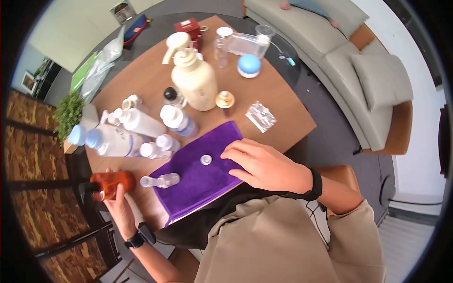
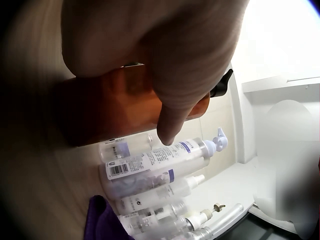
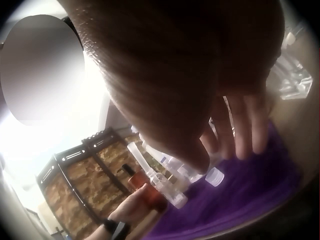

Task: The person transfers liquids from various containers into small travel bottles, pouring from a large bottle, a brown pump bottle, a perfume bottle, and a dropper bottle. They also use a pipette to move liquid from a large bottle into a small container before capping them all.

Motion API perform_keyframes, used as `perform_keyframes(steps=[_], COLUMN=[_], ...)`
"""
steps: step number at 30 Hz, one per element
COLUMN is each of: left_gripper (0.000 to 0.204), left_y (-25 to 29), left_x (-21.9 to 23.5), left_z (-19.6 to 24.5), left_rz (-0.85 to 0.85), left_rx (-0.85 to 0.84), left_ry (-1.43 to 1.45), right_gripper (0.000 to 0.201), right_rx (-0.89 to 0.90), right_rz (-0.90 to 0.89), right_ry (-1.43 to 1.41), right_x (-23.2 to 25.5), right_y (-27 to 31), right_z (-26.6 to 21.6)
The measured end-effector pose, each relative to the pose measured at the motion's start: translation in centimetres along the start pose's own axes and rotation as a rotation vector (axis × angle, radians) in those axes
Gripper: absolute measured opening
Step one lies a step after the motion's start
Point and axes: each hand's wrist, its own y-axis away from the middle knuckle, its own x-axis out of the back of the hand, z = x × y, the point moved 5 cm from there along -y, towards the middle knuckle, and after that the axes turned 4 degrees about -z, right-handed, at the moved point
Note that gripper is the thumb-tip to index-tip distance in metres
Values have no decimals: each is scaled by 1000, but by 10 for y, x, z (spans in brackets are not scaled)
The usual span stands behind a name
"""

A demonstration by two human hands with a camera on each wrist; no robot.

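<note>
My left hand (image 1: 121, 211) grips an amber bottle (image 1: 113, 183) with a black top at the table's left edge; in the left wrist view the thumb lies along the bottle's side. Over the right part of a purple cloth (image 1: 193, 188), my right hand (image 1: 271, 169) has its fingers loosely bent with nothing held. A small clear cap (image 1: 205, 160) lies on the cloth just left of those fingertips. Between the two hands, a small clear bottle (image 1: 168, 180) with a narrow top overlaps the cloth's left edge.
Several white and clear bottles stand behind the cloth, among them a white bottle (image 1: 141, 121). A large cream pump bottle (image 1: 196, 80) rises at the middle. Farther right are a gold-topped bottle (image 1: 225, 100), a blue-lidded jar (image 1: 249, 66) and a crumpled clear wrapper (image 1: 261, 116).
</note>
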Motion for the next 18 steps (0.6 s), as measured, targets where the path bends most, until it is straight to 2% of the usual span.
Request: perform_keyframes(steps=[3, 5, 6, 7, 9, 10, 11, 13, 15, 17, 18], left_gripper=[74, 72, 71, 58, 44, 27, 20, 17, 25, 29, 29], left_y=[4, 12, 18, 24, 41, 49, 59, 82, 100, 111, 117], left_x=[-6, 4, 4, -3, 2, 6, -6, -29, -57, -91, -102], left_z=[8, 7, 8, 18, 33, 37, 60, 86, 97, 119, 121], left_rz=[2, -21, -20, 27, 229, 280, 319, 202, -2, -402, -495], left_rx=[19, 114, 79, 8, 50, -15, -140, -173, -130, -275, -279], left_ry=[-56, -229, -224, -258, -430, -445, -733, -781, -594, -631, -638], right_gripper=[36, 40, 41, 42, 43, 43, 43, 38, 36, 37, 42], right_rx=[56, 95, 104, 111, 143, 127, 118, 140, 172, 287, 349], right_rz=[-13, -43, -49, -55, -56, -49, -45, -15, 20, 9, 13], right_ry=[14, 21, 67, 113, 134, 137, 139, 120, 2, -75, -104], right_x=[-12, -22, -27, -30, -32, -29, -26, -21, -17, -16, -11], right_y=[-24, -33, -37, -39, -43, -44, -47, -49, -48, -45, -47], right_z=[-4, -5, -6, -6, -10, -12, -14, -21, -31, -47, -62])
